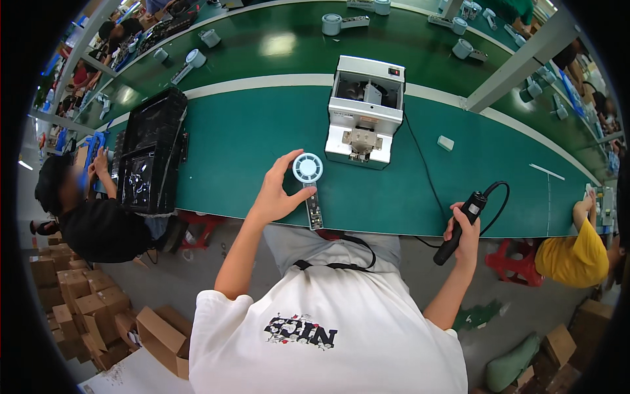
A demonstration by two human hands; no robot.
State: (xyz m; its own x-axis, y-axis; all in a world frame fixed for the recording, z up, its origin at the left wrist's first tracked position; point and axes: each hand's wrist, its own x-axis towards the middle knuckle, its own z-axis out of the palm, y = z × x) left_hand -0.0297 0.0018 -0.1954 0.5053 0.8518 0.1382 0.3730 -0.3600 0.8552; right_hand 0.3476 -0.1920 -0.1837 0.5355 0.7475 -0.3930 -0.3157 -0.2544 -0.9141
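My left hand [274,196] grips a small handheld fan [308,169] at the table's near edge, index finger at its round light-blue head and thumb by the neck. The fan's handle points toward me, with its inner circuit parts exposed. In my right hand [464,238] is a black electric screwdriver [473,207], held at a slant over the near edge, its cable looping off the upper end. Beyond the fan stands a white screw feeder [362,134] with an open top and a metal outlet facing me.
A black plastic-lined tray [152,151] stands on the left of the green table [243,131]. A small white block [445,143] lies right of the feeder. Past the rail, more fans [333,24] sit on a green conveyor belt. People work at both sides; cartons [164,338] are behind left.
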